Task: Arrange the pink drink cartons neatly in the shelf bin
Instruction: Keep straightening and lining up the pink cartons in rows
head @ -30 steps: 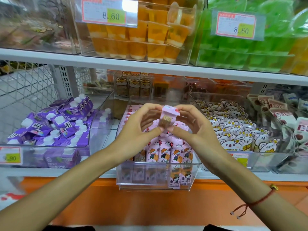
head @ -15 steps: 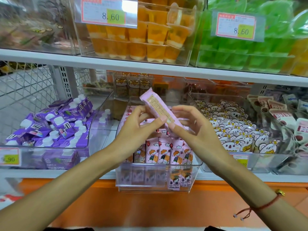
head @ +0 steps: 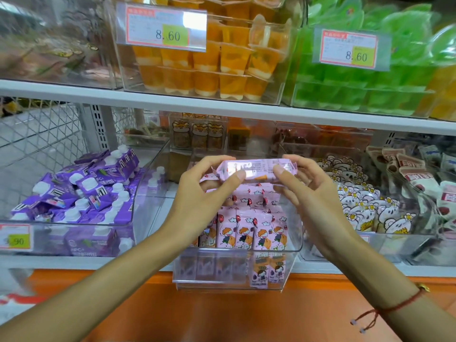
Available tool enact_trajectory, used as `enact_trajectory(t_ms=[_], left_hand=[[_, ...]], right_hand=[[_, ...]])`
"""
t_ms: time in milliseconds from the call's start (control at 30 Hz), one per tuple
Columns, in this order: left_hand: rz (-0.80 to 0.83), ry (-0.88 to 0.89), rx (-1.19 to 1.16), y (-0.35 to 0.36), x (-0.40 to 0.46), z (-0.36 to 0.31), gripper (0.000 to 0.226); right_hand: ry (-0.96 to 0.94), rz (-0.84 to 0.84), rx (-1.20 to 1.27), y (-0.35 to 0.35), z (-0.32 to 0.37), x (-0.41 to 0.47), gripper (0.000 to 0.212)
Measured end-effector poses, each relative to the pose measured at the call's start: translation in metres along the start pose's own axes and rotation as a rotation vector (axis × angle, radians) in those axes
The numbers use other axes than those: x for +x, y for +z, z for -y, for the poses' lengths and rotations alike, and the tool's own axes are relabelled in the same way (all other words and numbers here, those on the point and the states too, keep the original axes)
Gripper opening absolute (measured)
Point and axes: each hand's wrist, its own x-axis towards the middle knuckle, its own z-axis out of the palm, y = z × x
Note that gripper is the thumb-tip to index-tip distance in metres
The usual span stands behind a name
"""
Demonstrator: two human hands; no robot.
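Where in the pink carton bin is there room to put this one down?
Free: behind the upright rows of pink cartons, under the held carton, though hands hide part. Crowded: the clear bin's front. Left hand and right hand grip the carton's ends.

We note a glossy carton, a clear smooth plastic bin, and a white matt shelf.

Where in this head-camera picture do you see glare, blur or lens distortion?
Head view: glare whitens the orange bin's price tag and the held pink carton's face; the top-left bin is blurred; the white shelf edge bows, as a wide lens does.
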Motion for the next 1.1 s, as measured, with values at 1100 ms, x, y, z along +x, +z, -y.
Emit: enact_trajectory(t_ms=[1100], left_hand=[[0.442, 0.114, 0.983, 0.019, 0.113, 0.014, 0.046]], right_hand=[[-0.480, 0.486, -1.340, -0.021, -0.016, -0.024, 0.030]])
